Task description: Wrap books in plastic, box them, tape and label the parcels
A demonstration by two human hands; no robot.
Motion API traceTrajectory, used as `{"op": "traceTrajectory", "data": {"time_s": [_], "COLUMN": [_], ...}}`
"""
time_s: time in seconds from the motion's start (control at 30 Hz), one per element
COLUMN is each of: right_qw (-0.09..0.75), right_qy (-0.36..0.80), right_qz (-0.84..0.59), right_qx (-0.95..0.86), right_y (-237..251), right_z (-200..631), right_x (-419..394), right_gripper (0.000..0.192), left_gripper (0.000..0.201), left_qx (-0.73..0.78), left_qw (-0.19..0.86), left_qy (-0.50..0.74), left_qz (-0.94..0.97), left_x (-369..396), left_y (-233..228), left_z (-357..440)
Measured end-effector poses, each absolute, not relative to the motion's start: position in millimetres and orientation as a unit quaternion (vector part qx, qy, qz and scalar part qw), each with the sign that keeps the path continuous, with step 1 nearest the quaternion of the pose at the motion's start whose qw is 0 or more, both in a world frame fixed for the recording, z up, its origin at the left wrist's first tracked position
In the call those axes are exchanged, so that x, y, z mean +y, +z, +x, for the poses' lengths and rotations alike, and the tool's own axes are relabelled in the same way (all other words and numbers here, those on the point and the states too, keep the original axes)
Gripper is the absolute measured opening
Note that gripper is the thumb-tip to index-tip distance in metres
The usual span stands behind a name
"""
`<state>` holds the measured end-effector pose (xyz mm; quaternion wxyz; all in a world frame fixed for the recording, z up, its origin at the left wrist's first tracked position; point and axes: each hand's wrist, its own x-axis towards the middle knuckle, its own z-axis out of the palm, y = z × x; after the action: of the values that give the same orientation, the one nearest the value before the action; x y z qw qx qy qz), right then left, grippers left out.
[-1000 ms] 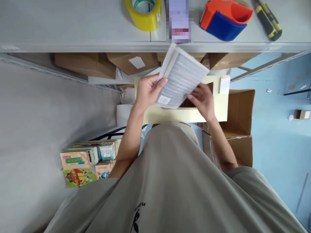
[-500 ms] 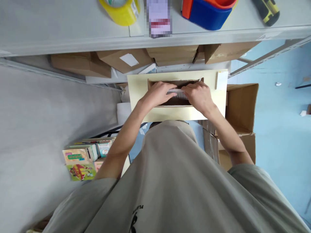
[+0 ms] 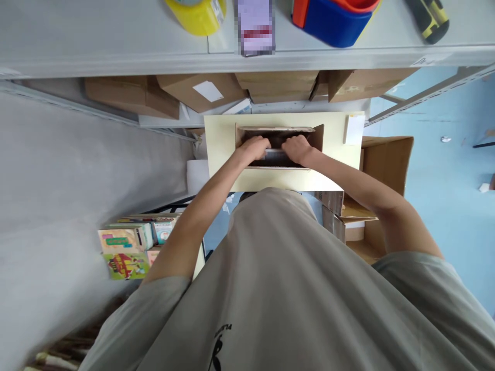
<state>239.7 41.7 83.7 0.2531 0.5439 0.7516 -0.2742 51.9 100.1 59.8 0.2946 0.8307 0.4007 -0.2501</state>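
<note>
Both my hands reach down into an open cardboard box [image 3: 220, 144] with pale cream flaps, which stands below the grey shelf in front of me. My left hand [image 3: 253, 147] is at the left of the opening and my right hand [image 3: 297, 147] at the right, fingers curled downward inside. Between them shows only a thin pale edge of the white book [image 3: 276, 151], sunk into the dark inside of the box. My grey shirt hides the near side of the box.
On the grey shelf above lie a yellow tape roll [image 3: 197, 14], a red and blue tape dispenser [image 3: 332, 19] and a yellow-black tool [image 3: 429, 18]. Brown cartons [image 3: 201, 90] sit under it. An open carton [image 3: 386, 159] stands right, colourful books [image 3: 126, 252] lower left.
The white book, held up flat above the box a second ago, has gone down into it. Both hands have followed it deeper inside.
</note>
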Motion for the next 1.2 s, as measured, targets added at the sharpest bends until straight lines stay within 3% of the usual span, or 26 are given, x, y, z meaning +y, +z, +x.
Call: {"op": "traceTrajectory", "data": {"time_s": [0.37,0.47,0.57,0.67,0.77,0.83,1.03,1.2], "right_qw": [0.224,0.15,0.047,-0.005,-0.033,-0.054,-0.136,-0.252], "right_qy": [-0.29,-0.258,-0.215,-0.178,-0.143,-0.136,-0.177,-0.305], "right_qz": [0.585,0.603,0.635,0.679,0.712,0.722,0.745,0.713], "right_qx": [0.723,0.74,0.74,0.712,0.687,0.676,0.628,0.579], "right_y": [55,68,87,99,97,90,75,68], "right_z": [237,258,283,303,311,312,324,331], "right_x": [30,14,-3,-16,-18,-14,15,21], "right_gripper": [0.049,0.051,0.066,0.077,0.076,0.077,0.076,0.087], "left_gripper": [0.056,0.061,0.064,0.086,0.111,0.111,0.086,0.1], "left_qx": [0.425,0.401,0.431,0.533,0.605,0.605,0.509,0.471], "left_qw": [0.306,0.308,0.307,0.294,0.28,0.283,0.361,0.414], "left_qy": [-0.23,-0.157,-0.044,0.061,0.108,0.113,0.066,-0.005], "left_qz": [0.82,0.848,0.848,0.791,0.737,0.736,0.779,0.779], "left_x": [81,65,44,27,17,13,8,17], "left_y": [28,43,68,87,91,87,80,76], "left_z": [46,33,13,-8,-22,-26,-21,-22]}}
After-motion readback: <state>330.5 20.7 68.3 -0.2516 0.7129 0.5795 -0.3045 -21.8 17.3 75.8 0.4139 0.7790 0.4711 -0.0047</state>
